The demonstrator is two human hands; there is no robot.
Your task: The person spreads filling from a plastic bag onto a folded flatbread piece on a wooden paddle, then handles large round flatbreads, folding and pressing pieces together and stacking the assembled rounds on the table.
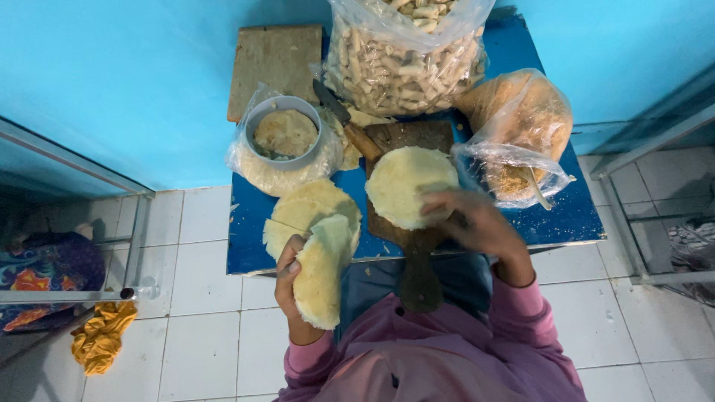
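A soft, floppy wrapper (322, 272) is clamped by the left hand (289, 279), while another wrapper (408, 186) is pressed flat by the right hand (471, 222), fingers spread.

- Left hand (289, 277): positioned at the left, near the body. Fingers curled, thumb side up, closed in a grip.
- Left forearm: runs from the near edge up to the wrist, covered by a pink sleeve to the cuff.
- Right hand (471, 222): extended farther out, right of centre. Palm down, fingers pointing left, slightly blurred.
- Right forearm: angles in from the near right, pink sleeve ending at the wrist.
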